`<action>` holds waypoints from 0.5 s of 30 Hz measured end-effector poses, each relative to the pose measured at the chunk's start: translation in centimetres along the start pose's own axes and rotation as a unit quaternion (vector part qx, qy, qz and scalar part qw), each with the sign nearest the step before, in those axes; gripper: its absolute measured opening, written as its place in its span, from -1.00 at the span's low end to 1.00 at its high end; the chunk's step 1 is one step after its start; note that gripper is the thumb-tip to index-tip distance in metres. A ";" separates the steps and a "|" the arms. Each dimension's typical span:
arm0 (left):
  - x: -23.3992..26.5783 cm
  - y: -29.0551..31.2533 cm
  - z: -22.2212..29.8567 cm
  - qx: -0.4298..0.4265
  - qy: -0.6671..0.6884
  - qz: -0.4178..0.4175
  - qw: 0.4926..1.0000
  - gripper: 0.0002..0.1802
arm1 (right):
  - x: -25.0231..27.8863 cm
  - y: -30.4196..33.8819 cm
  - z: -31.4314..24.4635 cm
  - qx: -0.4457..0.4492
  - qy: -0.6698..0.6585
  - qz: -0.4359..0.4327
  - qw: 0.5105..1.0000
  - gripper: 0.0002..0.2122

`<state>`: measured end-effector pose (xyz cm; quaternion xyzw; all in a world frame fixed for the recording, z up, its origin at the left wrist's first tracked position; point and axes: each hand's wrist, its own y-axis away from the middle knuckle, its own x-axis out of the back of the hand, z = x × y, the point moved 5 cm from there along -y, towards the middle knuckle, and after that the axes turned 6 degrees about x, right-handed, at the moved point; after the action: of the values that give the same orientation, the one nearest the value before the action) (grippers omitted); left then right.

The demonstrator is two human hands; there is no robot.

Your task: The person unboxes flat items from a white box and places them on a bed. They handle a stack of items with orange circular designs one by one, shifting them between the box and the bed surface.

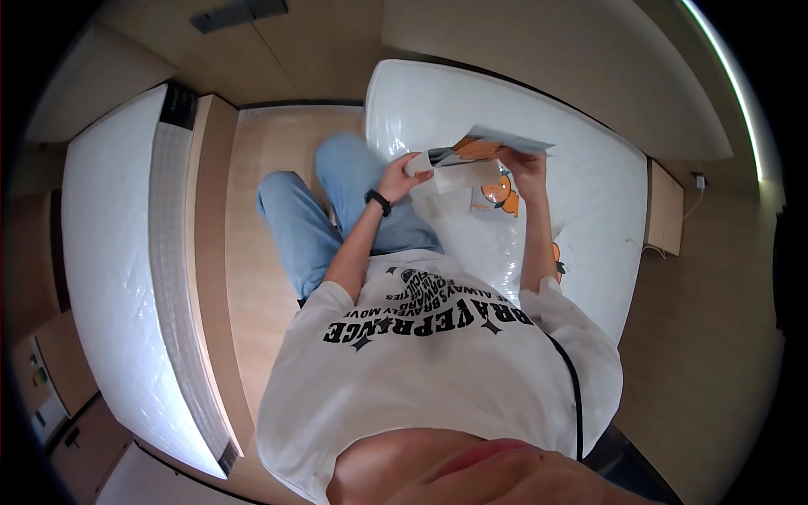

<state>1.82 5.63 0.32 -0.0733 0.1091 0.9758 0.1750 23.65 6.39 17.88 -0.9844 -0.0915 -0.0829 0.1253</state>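
Observation:
Between my two hands is a piece of printed paper or thin card (477, 150), white and grey with orange pictures; whether it is a folded sheet or an opened packet is hard to tell. My left hand (406, 178), with a black band on its wrist, grips its white left end. At the right end my right hand (527, 171) pinches the raised grey part, its fingers partly hidden behind it. Just below lies a flat card with an orange-fruit picture (498, 199) on the plastic-covered mattress (589, 202). Another orange-fruit piece (557, 259) shows beside my right forearm.
My legs in light blue jeans (353, 181) are folded at the mattress's left edge. A second wrapped mattress (114, 252) lies on a wooden bed frame at the left. At the right a white charger (699, 181) with a cable is plugged into the wall.

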 end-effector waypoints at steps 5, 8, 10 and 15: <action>-0.2 0.1 0.7 -0.011 -0.027 0.007 1.000 -0.53 | 0.9 -0.7 0.3 0.005 -0.022 0.058 0.998 -0.85; -0.3 0.0 1.2 0.004 -0.069 0.012 0.998 -0.65 | 0.5 -1.0 0.5 -0.016 0.037 0.028 0.999 -0.84; 0.0 0.7 -0.3 0.006 -0.043 0.005 0.999 -0.61 | 0.6 -0.8 0.9 0.009 0.034 0.013 0.999 -0.80; -0.1 -0.4 -2.1 0.005 -0.014 0.009 1.000 -0.48 | 0.2 -0.6 -4.4 0.009 0.127 -0.032 0.991 -0.81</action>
<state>2.24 5.44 -1.73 -0.0582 0.1119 0.9776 0.1685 23.11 5.84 22.26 -0.9612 -0.1066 -0.2107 0.1423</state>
